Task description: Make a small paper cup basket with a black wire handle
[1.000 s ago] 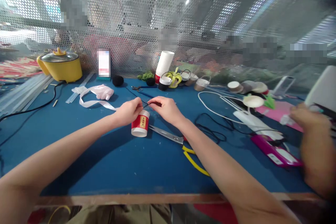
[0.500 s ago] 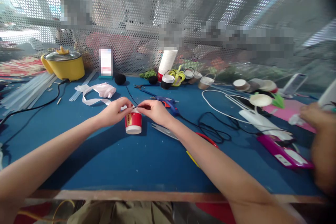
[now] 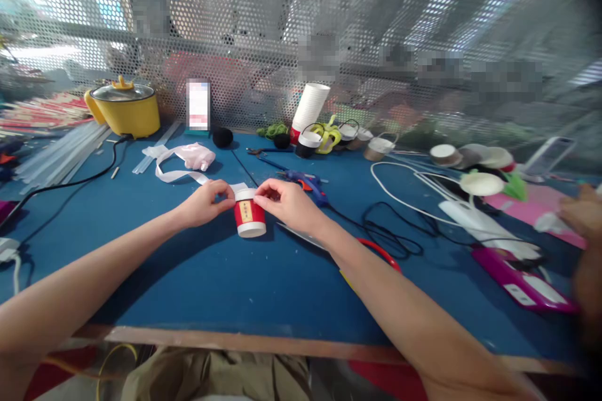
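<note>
A small red and white paper cup (image 3: 251,214) with a pale gold label is in front of me on the blue table, leaning slightly. At the left of its rim, the thumb and fingers of my left hand (image 3: 210,203) are pinched together on the cup. My right hand (image 3: 288,203) pinches at the opposite side of the rim, close to a thin dark yarn (image 3: 244,166). That yarn runs back to a black ball of yarn (image 3: 222,136). Scissors (image 3: 303,236) lie partly hidden under my right forearm. Whatever the fingertips cover is hidden.
A blue glue gun (image 3: 305,183) with its black cord lies behind my right hand. White ribbon (image 3: 181,174), a yellow pot (image 3: 125,109), a phone (image 3: 198,106) and stacked cups (image 3: 310,106) stand further back. At right are a purple box (image 3: 522,279) and another person's hand (image 3: 583,210).
The view has shifted, so things sit a little further right. My hands have parted slightly to the two sides of the rim, and the cup's label now faces me more.
</note>
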Demonstrator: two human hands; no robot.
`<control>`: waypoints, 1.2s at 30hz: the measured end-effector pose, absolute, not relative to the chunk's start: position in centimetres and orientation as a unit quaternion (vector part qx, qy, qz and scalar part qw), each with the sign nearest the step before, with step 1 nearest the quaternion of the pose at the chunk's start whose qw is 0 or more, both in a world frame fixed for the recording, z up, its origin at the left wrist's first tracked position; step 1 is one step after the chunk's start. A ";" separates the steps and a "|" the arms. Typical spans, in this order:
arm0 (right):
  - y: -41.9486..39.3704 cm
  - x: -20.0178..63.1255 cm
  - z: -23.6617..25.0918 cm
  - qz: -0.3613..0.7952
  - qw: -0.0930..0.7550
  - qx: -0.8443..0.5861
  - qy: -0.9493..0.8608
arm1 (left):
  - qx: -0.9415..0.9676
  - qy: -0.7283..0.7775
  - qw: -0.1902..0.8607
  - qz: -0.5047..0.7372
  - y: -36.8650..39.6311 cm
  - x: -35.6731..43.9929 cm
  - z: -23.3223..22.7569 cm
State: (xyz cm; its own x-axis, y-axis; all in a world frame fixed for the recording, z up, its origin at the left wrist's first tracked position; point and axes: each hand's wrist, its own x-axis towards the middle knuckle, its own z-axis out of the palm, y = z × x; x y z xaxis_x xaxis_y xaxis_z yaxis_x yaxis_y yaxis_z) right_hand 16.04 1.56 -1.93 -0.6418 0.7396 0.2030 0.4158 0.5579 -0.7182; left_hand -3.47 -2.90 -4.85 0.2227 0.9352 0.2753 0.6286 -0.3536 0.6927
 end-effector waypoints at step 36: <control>-1.6 17.8 -2.9 0.343 0.258 -0.307 -0.849 | 0.651 0.530 0.315 0.443 -8.6 -1.4 -6.0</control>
State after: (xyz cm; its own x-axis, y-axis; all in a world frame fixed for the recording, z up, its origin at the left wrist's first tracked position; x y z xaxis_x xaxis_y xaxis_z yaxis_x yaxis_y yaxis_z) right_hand 17.84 -1.60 -2.89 -0.6784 0.6989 0.2264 0.3452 0.5753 -0.7415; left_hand -1.39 -8.64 -6.00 0.0467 0.9689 0.2428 0.4114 -0.2402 0.8792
